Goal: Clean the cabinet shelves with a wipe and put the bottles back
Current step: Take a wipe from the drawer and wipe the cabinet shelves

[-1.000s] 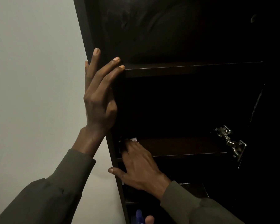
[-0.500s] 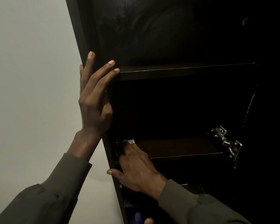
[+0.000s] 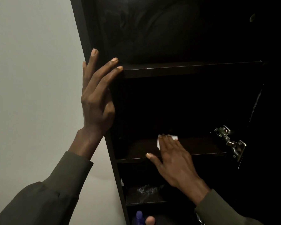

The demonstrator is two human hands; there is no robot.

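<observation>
Wiping is the step in hand: the right hand (image 3: pixel 173 158) lies flat on the middle shelf (image 3: pixel 201 146) of the dark cabinet (image 3: pixel 81 30), its fingers (image 3: pixel 166 140) straight and together, pressing a white wipe (image 3: pixel 159 143) against the board. Only the far edge and a left corner of the wipe show past the fingertips; the rest is hidden under the palm. The thumb sticks out to the left over the shelf's front lip.

The left hand (image 3: pixel 96 98) rests open against the cabinet's left side panel, fingers spread and straight, two fingertips touching the end of the upper shelf (image 3: pixel 185 69). It holds nothing and looks to be bracing the body.

The wipe is thin, soft and very light, likely damp, so it will bunch or slide out from under the hand if pressure drops. Flat pressure from the whole palm suits it better than a pinch; to lift it, a corner past the fingertips is the easy place to take.

A metal hinge (image 3: pixel 229 142) sits at the right end of the middle shelf, well clear of the hand but in the path of a long stroke. On a lower shelf (image 3: pixel 144 197) a pale smear shows, probably not yet wiped. At the bottom edge a blue bottle top (image 3: pixel 139 216) peeks up; no bottle is back on a cleaned shelf.
</observation>
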